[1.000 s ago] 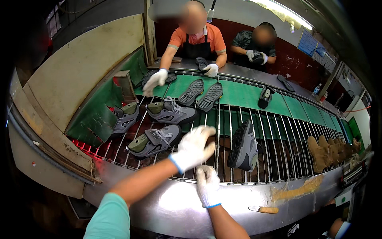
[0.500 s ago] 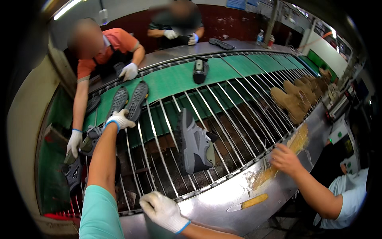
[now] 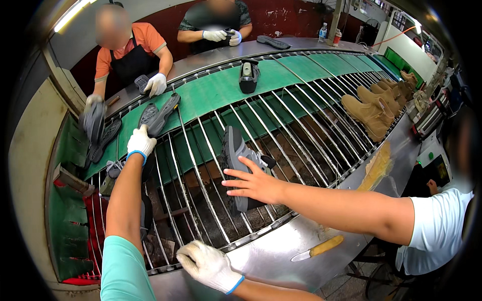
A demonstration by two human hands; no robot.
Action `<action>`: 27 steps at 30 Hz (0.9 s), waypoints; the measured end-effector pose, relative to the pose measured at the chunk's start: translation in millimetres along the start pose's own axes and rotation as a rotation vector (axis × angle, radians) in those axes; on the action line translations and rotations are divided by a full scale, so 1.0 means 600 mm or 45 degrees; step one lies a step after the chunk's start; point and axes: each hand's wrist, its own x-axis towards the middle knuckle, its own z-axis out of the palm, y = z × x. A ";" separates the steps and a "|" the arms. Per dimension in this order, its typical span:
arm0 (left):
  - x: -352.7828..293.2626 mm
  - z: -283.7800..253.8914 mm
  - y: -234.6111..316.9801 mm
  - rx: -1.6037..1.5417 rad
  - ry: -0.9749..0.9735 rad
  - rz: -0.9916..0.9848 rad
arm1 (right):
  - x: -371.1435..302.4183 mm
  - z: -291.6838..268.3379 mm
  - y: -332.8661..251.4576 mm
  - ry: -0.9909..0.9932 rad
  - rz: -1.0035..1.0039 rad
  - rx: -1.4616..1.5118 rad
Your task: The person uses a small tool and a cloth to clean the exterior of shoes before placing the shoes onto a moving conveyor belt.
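Note:
My left hand (image 3: 140, 144), in a white glove, is stretched out over the rod conveyor (image 3: 201, 150) and touches the near end of a pair of dark shoe soles (image 3: 158, 116) lying on the green belt (image 3: 211, 90). Its fingers are curled; whether they grip a sole is not visible. My right hand (image 3: 208, 264), also gloved, rests curled on the steel rim (image 3: 271, 251) at the near edge, holding nothing. A co-worker's bare hand (image 3: 256, 183) reaches in from the right onto a grey sneaker (image 3: 236, 160) lying on the rods.
Tan boots (image 3: 371, 108) stand in a row at the far right. A dark shoe (image 3: 248, 75) sits on the belt. More sneakers (image 3: 113, 173) lie under my left arm. A yellow-handled knife (image 3: 319, 247) lies on the rim. Two gloved workers (image 3: 133, 55) stand opposite.
My view has turned slightly. My left hand stays at the soles. The co-worker's bare hand has come from the steel rim onto the grey sneaker. My right hand stays on the rim.

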 end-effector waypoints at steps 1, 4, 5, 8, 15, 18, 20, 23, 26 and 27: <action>0.001 0.007 -0.008 -0.010 -0.077 -0.036 | -0.002 0.001 -0.001 -0.002 0.005 0.009; 0.022 -0.001 0.008 0.075 -0.253 -0.073 | -0.003 0.000 -0.002 -0.008 0.026 0.017; 0.028 0.003 0.016 0.143 -0.251 -0.047 | -0.001 0.000 -0.001 -0.011 0.033 0.012; 0.045 0.014 0.014 0.215 -0.303 0.014 | -0.003 0.004 -0.004 -0.052 0.059 0.025; 0.042 0.027 -0.014 0.109 -0.037 0.095 | 0.004 0.012 -0.002 -0.101 0.114 0.037; 0.034 0.011 -0.017 0.028 0.115 0.088 | 0.010 0.001 -0.015 -0.139 0.157 -0.003; 0.039 0.000 -0.034 0.002 0.174 0.115 | 0.012 -0.001 -0.019 -0.165 0.159 -0.014; 0.046 -0.034 -0.045 0.015 0.278 0.153 | 0.007 0.001 -0.031 -0.068 0.119 -0.001; 0.036 -0.106 -0.017 0.171 0.324 0.251 | 0.015 -0.009 -0.039 -0.164 0.203 -0.023; 0.024 -0.138 -0.012 0.225 0.345 0.304 | 0.011 -0.001 -0.033 -0.096 0.132 -0.015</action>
